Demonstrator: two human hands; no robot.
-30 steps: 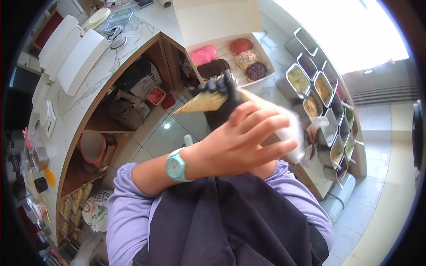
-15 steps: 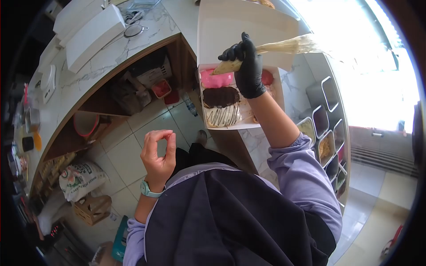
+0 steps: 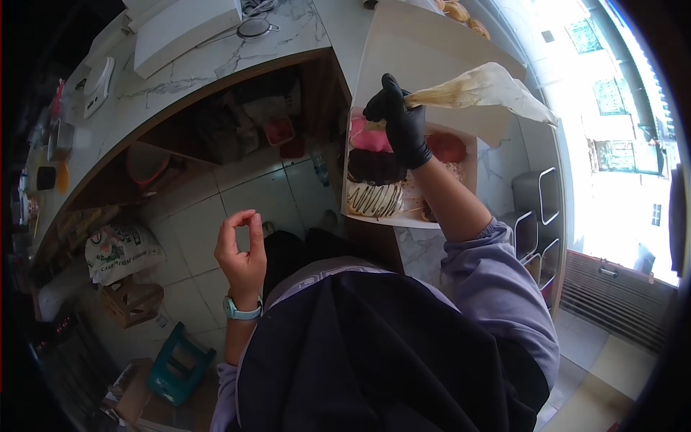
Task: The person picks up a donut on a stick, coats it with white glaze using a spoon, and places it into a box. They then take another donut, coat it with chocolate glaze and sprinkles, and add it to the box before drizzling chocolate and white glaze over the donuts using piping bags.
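Note:
My right hand (image 3: 404, 126), in a black glove, is wrapped round a piping bag (image 3: 475, 88) whose twisted end trails to the right. It hovers over an open white box (image 3: 471, 169) of doughnuts. Under and beside the hand lie a pink one (image 3: 369, 138), a dark chocolate one (image 3: 376, 168), a white one with dark zigzag lines (image 3: 374, 199) and a red one (image 3: 446, 147). My bare left hand (image 3: 242, 252) is held up away from the box, thumb and fingertips pressed together; whatever is between them, if anything, is too small to make out.
A marble counter (image 3: 302, 32) curves leftward with white boxes (image 3: 183, 32), a strainer (image 3: 255, 27) and a scale (image 3: 98, 83). Metal containers (image 3: 536, 194) stand at the right. A teal stool (image 3: 176, 367) and a white sack (image 3: 122, 252) are on the floor.
The view has shifted, moving the box rightward and slightly down in it. My right hand still holds the piping bag over the doughnuts, with its tip now mostly hidden. My left hand keeps its pinch.

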